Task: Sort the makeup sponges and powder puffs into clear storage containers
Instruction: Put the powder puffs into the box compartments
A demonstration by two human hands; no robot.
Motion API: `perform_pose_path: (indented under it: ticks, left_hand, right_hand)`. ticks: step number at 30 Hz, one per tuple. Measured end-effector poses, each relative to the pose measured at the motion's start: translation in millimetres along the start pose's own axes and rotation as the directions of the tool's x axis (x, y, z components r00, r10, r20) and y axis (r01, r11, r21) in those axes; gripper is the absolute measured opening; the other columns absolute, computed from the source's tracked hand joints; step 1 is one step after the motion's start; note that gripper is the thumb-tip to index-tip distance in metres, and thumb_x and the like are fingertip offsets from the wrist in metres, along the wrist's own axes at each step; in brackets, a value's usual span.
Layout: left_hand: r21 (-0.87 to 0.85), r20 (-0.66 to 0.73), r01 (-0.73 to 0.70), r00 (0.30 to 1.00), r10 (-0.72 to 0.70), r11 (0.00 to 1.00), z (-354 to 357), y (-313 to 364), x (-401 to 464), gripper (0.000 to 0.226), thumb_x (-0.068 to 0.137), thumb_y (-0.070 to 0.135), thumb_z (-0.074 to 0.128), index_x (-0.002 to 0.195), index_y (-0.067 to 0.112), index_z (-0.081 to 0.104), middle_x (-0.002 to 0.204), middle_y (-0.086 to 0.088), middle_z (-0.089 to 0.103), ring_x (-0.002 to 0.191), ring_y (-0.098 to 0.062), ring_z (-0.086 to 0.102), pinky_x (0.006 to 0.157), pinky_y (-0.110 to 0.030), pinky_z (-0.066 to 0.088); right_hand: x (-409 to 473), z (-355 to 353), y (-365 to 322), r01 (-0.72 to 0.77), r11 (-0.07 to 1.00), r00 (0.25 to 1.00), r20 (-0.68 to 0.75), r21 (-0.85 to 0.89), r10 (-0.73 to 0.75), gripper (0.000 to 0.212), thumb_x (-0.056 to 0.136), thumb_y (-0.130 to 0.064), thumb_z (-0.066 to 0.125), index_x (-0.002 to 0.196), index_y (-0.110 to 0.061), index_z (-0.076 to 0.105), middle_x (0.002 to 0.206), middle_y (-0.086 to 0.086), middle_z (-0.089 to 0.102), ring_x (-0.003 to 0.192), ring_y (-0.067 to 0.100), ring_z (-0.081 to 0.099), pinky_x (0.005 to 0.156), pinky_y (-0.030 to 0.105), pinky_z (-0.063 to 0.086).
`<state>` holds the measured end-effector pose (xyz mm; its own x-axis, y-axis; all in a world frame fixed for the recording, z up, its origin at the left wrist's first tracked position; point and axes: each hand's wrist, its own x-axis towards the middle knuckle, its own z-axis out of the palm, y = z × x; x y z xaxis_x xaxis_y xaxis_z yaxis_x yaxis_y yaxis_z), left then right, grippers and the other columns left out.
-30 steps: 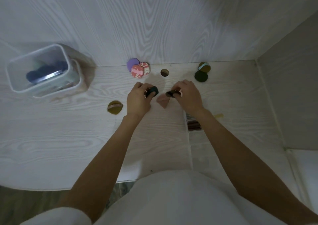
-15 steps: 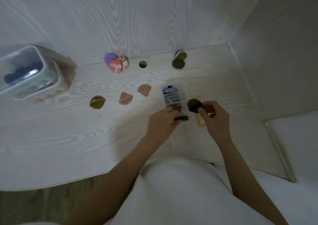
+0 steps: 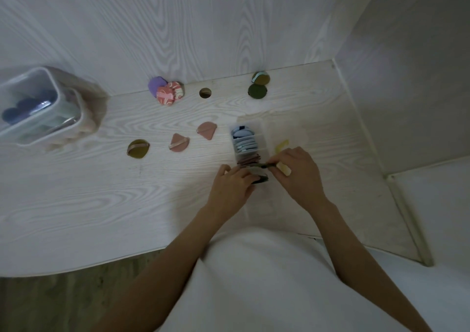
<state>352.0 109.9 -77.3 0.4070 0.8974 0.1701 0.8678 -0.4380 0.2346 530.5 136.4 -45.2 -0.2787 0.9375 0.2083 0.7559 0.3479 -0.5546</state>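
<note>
A narrow clear divided container (image 3: 260,133) stands on the white table, with blue puffs (image 3: 243,138) at its far end and pink puffs (image 3: 250,159) behind them. My right hand (image 3: 296,172) pinches a dark green puff (image 3: 264,165) on edge over the container's near end. My left hand (image 3: 232,185) grips another dark puff (image 3: 260,178) at the same end. Two pink puffs (image 3: 206,130) (image 3: 178,142), an olive puff (image 3: 138,148), a purple and patterned pink cluster (image 3: 166,91) and two green puffs (image 3: 258,86) lie loose on the table.
A larger clear box (image 3: 64,108) holding dark blue puffs stands at the far left. A round hole (image 3: 205,93) is cut in the table near the back wall. A yellow strip (image 3: 281,146) lies right of the container. A side wall closes the right.
Both hands carried dark puffs from the middle of the table to the divided container. Since half a second ago the right hand's puff has come down to the container's near end.
</note>
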Motion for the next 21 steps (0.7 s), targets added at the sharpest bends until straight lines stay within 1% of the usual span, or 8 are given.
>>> perform_pose_path:
  ticks: [4, 6, 8, 11, 13, 15, 17, 21]
  left_hand:
    - [0.034, -0.084, 0.001, 0.996, 0.002, 0.999, 2, -8, 0, 0.012, 0.073, 0.027, 0.071, 0.084, 0.025, 0.074, 0.081, 0.007, 0.072, 0.073, -0.020, 0.062, 0.071, -0.029, 0.029]
    - [0.041, -0.107, -0.001, 0.994, 0.005, 0.999, 2, -11, 0, 0.019, 0.081, 0.032, 0.057, 0.085, 0.027, 0.074, 0.082, 0.009, 0.072, 0.074, -0.019, 0.061, 0.070, -0.029, 0.029]
    - [0.038, -0.118, -0.004, 0.993, 0.008, 0.999, 3, -12, -1, 0.024, 0.083, 0.034, 0.051, 0.086, 0.028, 0.074, 0.082, 0.009, 0.072, 0.075, -0.018, 0.060, 0.069, -0.029, 0.029]
    - [0.035, -0.152, 0.005, 0.988, 0.000, 0.999, 4, -15, 0, 0.022, 0.085, 0.032, 0.052, 0.087, 0.026, 0.074, 0.086, 0.006, 0.070, 0.077, -0.019, 0.057, 0.069, -0.029, 0.031]
    - [0.024, -0.176, 0.025, 0.984, -0.020, 0.999, 5, -16, 0, 0.020, 0.087, 0.030, 0.052, 0.089, 0.024, 0.072, 0.094, 0.003, 0.068, 0.082, -0.019, 0.057, 0.071, -0.030, 0.034]
    - [0.024, -0.172, 0.030, 0.985, -0.025, 0.999, 6, -19, 0, 0.018, 0.088, 0.026, 0.052, 0.090, 0.022, 0.070, 0.101, 0.004, 0.068, 0.089, -0.018, 0.057, 0.074, -0.030, 0.035]
    - [0.030, -0.157, 0.028, 0.987, -0.023, 0.999, 7, -23, 1, 0.017, 0.088, 0.023, 0.052, 0.090, 0.021, 0.069, 0.099, 0.005, 0.069, 0.090, -0.017, 0.060, 0.075, -0.030, 0.036]
    - [0.030, -0.083, 0.042, 0.996, -0.040, 0.999, 4, -32, 7, 0.020, 0.083, 0.020, 0.050, 0.086, 0.019, 0.069, 0.087, 0.002, 0.069, 0.085, -0.020, 0.063, 0.074, -0.031, 0.033]
  right_hand:
    - [6, 4, -1, 0.081, 0.994, 0.994, 0.083, -0.070, -0.075, 0.009, 0.076, -0.015, 0.072, 0.084, -0.018, 0.069, 0.079, -0.003, 0.066, 0.076, 0.020, 0.054, 0.071, 0.027, 0.034]
    - [10, 12, -2, 0.108, 0.980, 0.991, 0.091, -0.169, -0.093, 0.014, 0.071, -0.012, 0.076, 0.080, -0.017, 0.067, 0.074, -0.002, 0.065, 0.072, 0.023, 0.054, 0.068, 0.026, 0.028]
    - [14, 23, -5, 0.143, 0.955, 0.987, 0.104, -0.259, -0.120, 0.018, 0.064, -0.009, 0.077, 0.075, -0.015, 0.064, 0.068, -0.001, 0.064, 0.067, 0.025, 0.054, 0.065, 0.028, 0.027]
    - [18, 35, -6, 0.206, 0.918, 0.977, 0.127, -0.339, -0.173, 0.015, 0.064, -0.009, 0.077, 0.065, -0.014, 0.063, 0.060, 0.000, 0.061, 0.064, 0.025, 0.053, 0.063, 0.029, 0.028]
    - [19, 38, -5, 0.228, 0.912, 0.972, 0.138, -0.342, -0.191, 0.011, 0.066, -0.011, 0.076, 0.064, -0.016, 0.066, 0.058, -0.002, 0.061, 0.064, 0.023, 0.052, 0.061, 0.029, 0.034]
    - [20, 38, -4, 0.233, 0.921, 0.970, 0.144, -0.312, -0.196, 0.004, 0.070, -0.015, 0.071, 0.067, -0.019, 0.070, 0.057, -0.003, 0.063, 0.064, 0.022, 0.053, 0.061, 0.028, 0.035]
    - [22, 35, -4, 0.194, 0.954, 0.976, 0.138, -0.227, -0.166, 0.007, 0.072, -0.017, 0.067, 0.073, -0.020, 0.073, 0.061, -0.003, 0.066, 0.066, 0.022, 0.054, 0.064, 0.026, 0.030]
    - [46, 17, -2, -0.071, 0.997, 0.990, 0.122, 0.038, 0.066, 0.007, 0.082, -0.016, 0.067, 0.087, -0.018, 0.071, 0.077, 0.000, 0.067, 0.076, 0.014, 0.051, 0.065, 0.022, 0.031]
